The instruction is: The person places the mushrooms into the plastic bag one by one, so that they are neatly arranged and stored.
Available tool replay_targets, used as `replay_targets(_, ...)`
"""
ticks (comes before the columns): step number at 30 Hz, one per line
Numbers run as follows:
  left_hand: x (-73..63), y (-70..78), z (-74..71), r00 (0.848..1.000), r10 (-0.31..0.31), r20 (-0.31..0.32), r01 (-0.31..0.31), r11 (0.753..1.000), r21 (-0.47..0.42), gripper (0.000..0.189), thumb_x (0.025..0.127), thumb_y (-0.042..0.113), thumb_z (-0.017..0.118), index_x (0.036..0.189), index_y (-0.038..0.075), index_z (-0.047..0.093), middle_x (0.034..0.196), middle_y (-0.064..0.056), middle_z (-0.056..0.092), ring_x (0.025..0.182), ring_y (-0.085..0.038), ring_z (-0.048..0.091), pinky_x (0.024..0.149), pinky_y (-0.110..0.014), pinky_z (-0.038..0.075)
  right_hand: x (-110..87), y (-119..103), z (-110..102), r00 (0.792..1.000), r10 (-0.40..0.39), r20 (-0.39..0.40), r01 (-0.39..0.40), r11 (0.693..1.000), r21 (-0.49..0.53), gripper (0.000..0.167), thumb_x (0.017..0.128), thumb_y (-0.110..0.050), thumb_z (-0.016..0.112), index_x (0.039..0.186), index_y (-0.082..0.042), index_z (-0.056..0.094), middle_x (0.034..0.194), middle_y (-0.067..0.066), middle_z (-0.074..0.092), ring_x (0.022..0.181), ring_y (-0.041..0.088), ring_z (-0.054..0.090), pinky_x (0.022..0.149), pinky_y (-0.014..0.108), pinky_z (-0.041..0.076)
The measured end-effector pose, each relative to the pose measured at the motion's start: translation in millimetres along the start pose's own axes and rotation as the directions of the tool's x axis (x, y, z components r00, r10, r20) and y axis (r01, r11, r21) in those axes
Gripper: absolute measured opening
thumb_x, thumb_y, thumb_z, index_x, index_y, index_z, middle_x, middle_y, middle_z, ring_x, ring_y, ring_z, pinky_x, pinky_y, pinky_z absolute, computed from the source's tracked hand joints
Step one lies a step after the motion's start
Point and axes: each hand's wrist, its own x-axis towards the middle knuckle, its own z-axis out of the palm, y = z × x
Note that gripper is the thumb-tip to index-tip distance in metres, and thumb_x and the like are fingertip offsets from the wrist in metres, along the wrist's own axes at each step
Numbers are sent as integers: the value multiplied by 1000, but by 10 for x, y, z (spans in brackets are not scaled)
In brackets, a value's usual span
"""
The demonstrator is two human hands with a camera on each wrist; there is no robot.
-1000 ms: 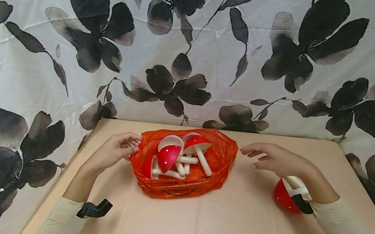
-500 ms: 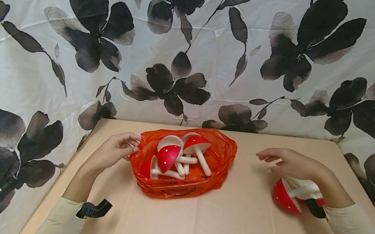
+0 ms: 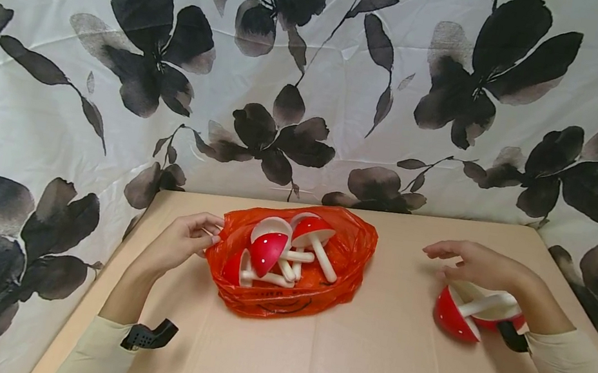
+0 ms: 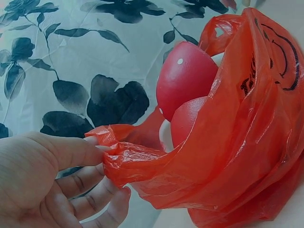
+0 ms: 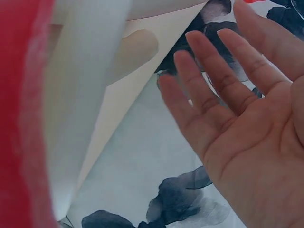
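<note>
A red plastic bag (image 3: 356, 238) sits rolled open on the table, holding several toy mushrooms (image 3: 267, 253) with red, white-dotted caps and white stems. My left hand (image 3: 181, 240) pinches the bag's left edge between thumb and fingers; the left wrist view shows the bunched plastic (image 4: 130, 159) in that pinch. On the right, my right hand (image 3: 474, 264) hovers with relaxed fingers and an empty palm, seen also in the right wrist view. Loose red-capped mushrooms (image 3: 454, 315) lie below its wrist, partly hidden by the forearm. One white stem (image 5: 88, 104) looms close to the right wrist camera.
A light wooden table (image 3: 316, 372) bears everything. Behind it hangs a white cloth (image 3: 361, 92) printed with dark flowers. Black wrist camera mounts (image 3: 150, 334) are strapped at both sleeves.
My right hand has drawn away from the bag to the right, uncovering more of the loose mushrooms. The left hand and the bag have stayed in place.
</note>
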Motion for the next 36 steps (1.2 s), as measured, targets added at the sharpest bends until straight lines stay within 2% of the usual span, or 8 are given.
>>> replay_targets(8,11,-25,-10,1000,2,-6,-2,1000,6,28,98,2,62,126,-3,62,106,-26,64,83,-20,68,69,-32,61,-14,89,22,998,63,3,-62,993,-97,46,95,-17,70,137,-1,59,131,20,65,124,45,56,102,62,46)
replay_targets(13,23,-34,-11,1000,5,-2,-5,1000,7,28,98,0,61,126,-3,62,107,-26,64,83,-20,68,69,-33,61,-27,140,32,992,121,35,-119,991,-55,48,96,-20,68,139,-1,57,133,21,63,126,46,55,105,66,43)
replay_targets(18,34,-35,-6,1000,2,0,-2,1000,10,28,98,0,61,126,-3,62,107,-26,64,84,-21,68,69,-32,61,-24,172,46,989,136,59,-134,990,-42,48,97,-20,68,140,-1,57,136,21,62,128,46,53,107,67,40)
replay_targets(24,36,-33,3,1000,-7,-2,7,1000,13,28,98,1,61,126,-3,62,107,-25,64,85,-23,68,70,-32,61,-54,188,10,993,110,34,-108,992,-65,47,93,-13,71,137,-3,59,130,20,64,120,43,58,101,61,49)
replay_targets(27,33,-34,8,1000,-12,-3,12,1000,14,28,98,1,61,126,-3,62,108,-25,64,86,-23,68,70,-31,61,-75,212,-25,997,82,9,-81,994,-70,44,90,-6,73,134,-4,63,125,17,66,114,36,61,94,47,57)
replay_targets(30,30,-32,14,1000,-15,-6,15,1000,11,28,98,1,61,126,-3,62,108,-25,63,85,-23,68,70,-31,61,-92,233,-51,999,51,-15,-52,995,-80,43,87,2,73,129,-6,66,118,14,66,107,31,62,87,36,60)
replay_targets(32,29,-33,19,1000,-15,-6,15,1000,11,28,98,1,61,126,-3,62,108,-25,63,85,-23,68,70,-32,61,-103,237,-63,999,38,-33,-41,995,-86,45,85,6,73,128,-6,68,115,13,66,105,30,63,85,35,60)
replay_targets(36,26,-39,27,1000,-12,-5,12,1000,12,28,98,1,61,126,-3,62,108,-25,63,85,-23,68,70,-31,61,-115,248,-85,997,18,-80,-27,992,-119,47,82,11,73,126,-5,68,116,13,69,101,29,65,85,41,61)
